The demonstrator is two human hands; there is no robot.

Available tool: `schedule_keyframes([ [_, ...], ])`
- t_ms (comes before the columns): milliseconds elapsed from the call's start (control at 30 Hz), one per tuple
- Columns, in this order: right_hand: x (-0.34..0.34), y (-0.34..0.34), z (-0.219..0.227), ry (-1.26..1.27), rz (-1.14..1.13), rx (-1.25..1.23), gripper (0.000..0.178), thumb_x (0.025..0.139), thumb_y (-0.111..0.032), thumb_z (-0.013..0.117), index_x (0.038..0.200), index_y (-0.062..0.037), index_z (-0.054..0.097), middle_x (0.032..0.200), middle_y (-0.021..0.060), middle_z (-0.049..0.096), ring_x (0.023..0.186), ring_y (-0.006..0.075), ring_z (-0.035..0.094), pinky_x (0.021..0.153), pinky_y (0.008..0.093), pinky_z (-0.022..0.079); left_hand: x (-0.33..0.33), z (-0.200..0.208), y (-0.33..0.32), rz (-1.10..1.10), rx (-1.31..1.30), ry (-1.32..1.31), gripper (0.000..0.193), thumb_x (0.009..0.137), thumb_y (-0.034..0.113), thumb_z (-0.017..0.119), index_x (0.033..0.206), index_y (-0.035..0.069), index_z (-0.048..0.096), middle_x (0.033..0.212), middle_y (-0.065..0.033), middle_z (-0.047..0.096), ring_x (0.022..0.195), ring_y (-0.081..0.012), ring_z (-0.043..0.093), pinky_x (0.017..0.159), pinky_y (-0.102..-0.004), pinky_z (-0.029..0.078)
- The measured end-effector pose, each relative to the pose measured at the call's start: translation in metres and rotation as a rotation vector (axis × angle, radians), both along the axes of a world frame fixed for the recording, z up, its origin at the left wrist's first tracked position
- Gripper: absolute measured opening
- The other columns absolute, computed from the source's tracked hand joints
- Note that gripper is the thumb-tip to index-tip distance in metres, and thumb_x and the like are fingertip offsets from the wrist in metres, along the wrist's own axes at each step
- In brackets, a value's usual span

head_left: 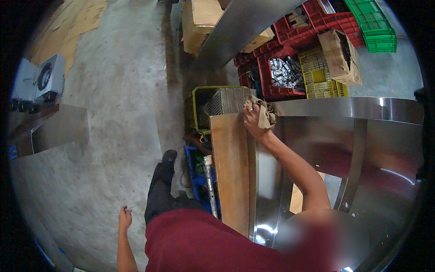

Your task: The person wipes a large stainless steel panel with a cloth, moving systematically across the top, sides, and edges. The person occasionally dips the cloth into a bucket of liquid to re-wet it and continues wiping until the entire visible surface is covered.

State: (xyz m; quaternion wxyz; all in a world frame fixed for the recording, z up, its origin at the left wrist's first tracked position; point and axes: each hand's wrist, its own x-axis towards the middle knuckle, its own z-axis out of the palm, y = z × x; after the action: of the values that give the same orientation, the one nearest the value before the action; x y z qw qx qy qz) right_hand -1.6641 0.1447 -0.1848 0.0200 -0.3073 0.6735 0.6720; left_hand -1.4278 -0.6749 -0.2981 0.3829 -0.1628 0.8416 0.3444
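My right hand [253, 119] is closed around a crumpled tan cloth [267, 116]. It presses the cloth against the corner of a shiny steel frame [317, 108], close to the far end of a wooden board [230, 172]. My left hand [125, 218] hangs low at my left side over the concrete floor, away from the steel. Its fingers are loosely bent and apart, and I see nothing held in them.
Past the board stands a yellow-rimmed crate [195, 109] with stacked grey plates [226, 101]. A blue crate [195, 174] holds a metal pipe [210, 186]. Red crates [283, 93] with metal parts, a yellow crate [317, 75] and cardboard boxes [337, 54] lie beyond. A fan unit [49, 77] stands left.
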Motion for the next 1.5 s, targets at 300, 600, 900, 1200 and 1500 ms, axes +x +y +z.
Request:
schedule_keyframes([
  [300, -0.014, -0.071, 0.013, 0.110, -0.475, -0.776, 0.041, 0.095, -0.029, 0.063, 0.131, -0.0122, 0.076, 0.127, 0.0085, 0.065, 0.132, 0.0371, 0.055, 0.103, 0.0534, 0.044, 0.062, -0.004, -0.027, 0.031, 0.175, -0.122, 0.043, 0.101, 0.008, 0.052, 0.143, -0.004, 0.054, 0.107, -0.0164, 0.081, 0.091, -0.0255, 0.079, 0.080, -0.0385, 0.062],
  [600, 0.039, -0.183, 0.161, -0.440, -0.750, -0.396, 0.045, 0.092, -0.030, 0.067, 0.131, -0.0082, 0.073, 0.134, 0.0202, 0.062, 0.122, 0.0387, 0.055, 0.098, 0.0538, 0.041, 0.090, 0.009, 0.000, 0.249, 0.205, -0.225, 0.039, 0.105, 0.006, 0.046, 0.140, -0.007, 0.056, 0.109, -0.0223, 0.078, 0.083, -0.0246, 0.078, 0.076, -0.0365, 0.063],
  [900, -0.036, -0.082, 0.050, -0.061, -0.693, -0.765, 0.045, 0.098, -0.026, 0.061, 0.140, -0.0115, 0.067, 0.147, 0.0097, 0.061, 0.144, 0.0349, 0.049, 0.109, 0.0613, 0.041, 0.019, 0.009, 0.015, 0.390, 0.358, -0.210, 0.035, 0.112, 0.017, 0.051, 0.143, 0.002, 0.056, 0.115, -0.0139, 0.076, 0.083, -0.0162, 0.073, 0.069, -0.0285, 0.054],
  [1200, -0.024, -0.069, 0.034, -0.280, -0.585, -0.470, 0.030, 0.094, -0.026, 0.068, 0.119, -0.0141, 0.078, 0.124, 0.0072, 0.063, 0.119, 0.0302, 0.056, 0.095, 0.0533, 0.044, 0.030, 0.044, -0.010, 0.423, 0.233, -0.339, 0.032, 0.112, 0.018, 0.051, 0.139, 0.003, 0.057, 0.112, -0.0113, 0.075, 0.078, -0.0158, 0.071, 0.066, -0.0295, 0.054],
  [1500, -0.008, -0.073, 0.064, -0.145, -0.476, -0.577, 0.033, 0.092, -0.027, 0.067, 0.119, -0.0109, 0.078, 0.130, 0.0086, 0.064, 0.123, 0.0310, 0.055, 0.092, 0.0473, 0.047, 0.011, 0.055, 0.011, 0.441, 0.300, -0.285, 0.030, 0.113, 0.018, 0.048, 0.137, 0.003, 0.057, 0.115, -0.0119, 0.075, 0.083, -0.0171, 0.072, 0.070, -0.0329, 0.057],
])
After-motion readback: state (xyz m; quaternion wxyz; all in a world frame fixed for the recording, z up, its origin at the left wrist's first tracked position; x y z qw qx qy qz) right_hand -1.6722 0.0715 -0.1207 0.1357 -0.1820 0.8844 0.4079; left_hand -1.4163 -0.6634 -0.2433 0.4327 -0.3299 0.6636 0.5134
